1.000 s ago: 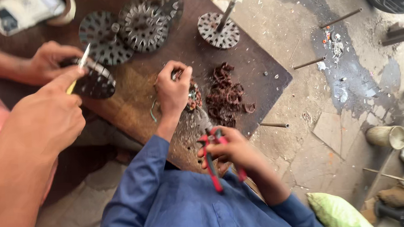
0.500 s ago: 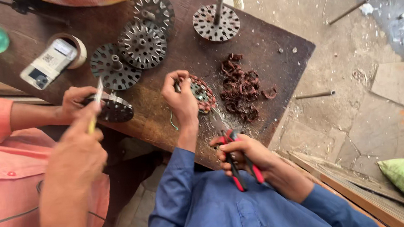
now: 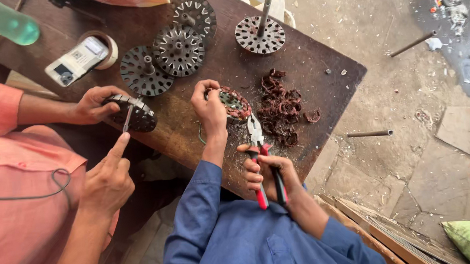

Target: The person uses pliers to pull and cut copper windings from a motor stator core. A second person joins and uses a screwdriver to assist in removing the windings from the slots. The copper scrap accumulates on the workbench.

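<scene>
The left hand [image 3: 93,105] grips a dark slotted core [image 3: 139,115] at the counter's [image 3: 318,72] near edge, the right hand [image 3: 106,183] pinches a thin metal pick [image 3: 127,120] against it, so its clearing seems unfinished; several bare cores [image 3: 178,49] lie just beyond.

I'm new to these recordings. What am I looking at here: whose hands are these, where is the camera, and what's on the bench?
There is no machine here, only people at work. The one camera sits on a person's head and looks down, so the blue sleeves belong to the wearer. Their left hand grips a round wound part on the wooden table. Their right hand holds pliers with red and black handles, nose at that part. Beside it lies a pile of reddish wire scraps. Further back lie slotted metal discs. The hands at the left, in pink sleeves, are a co-worker's: they hold another disc and a thin tool.
</scene>
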